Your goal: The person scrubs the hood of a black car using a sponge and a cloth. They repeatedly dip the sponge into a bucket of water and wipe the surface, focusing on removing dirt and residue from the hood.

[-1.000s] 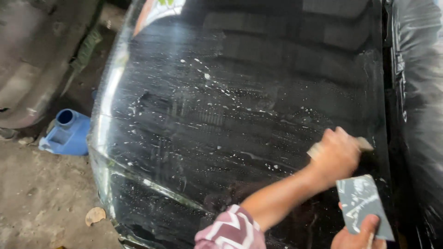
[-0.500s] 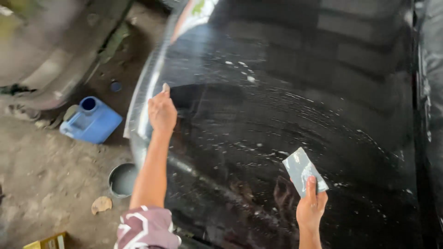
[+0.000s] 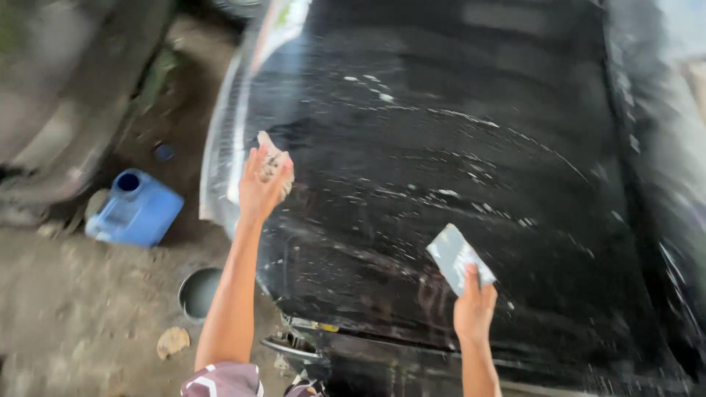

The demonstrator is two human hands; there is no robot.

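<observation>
Your one head camera, looking steeply down, close over the wet black car panel [image 3: 456,162], dirt ground [image 3: 81,309] at left

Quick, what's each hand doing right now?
Left hand: closed on a pale sponge, against the wet black panel.
Right hand: holding a grey sanding sheet on the panel.

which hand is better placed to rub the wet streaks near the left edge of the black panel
Left, probably. The left hand already presses a pale pad on the black panel close to its left edge. The right hand holds a grey sheet nearer the panel's middle.
</observation>
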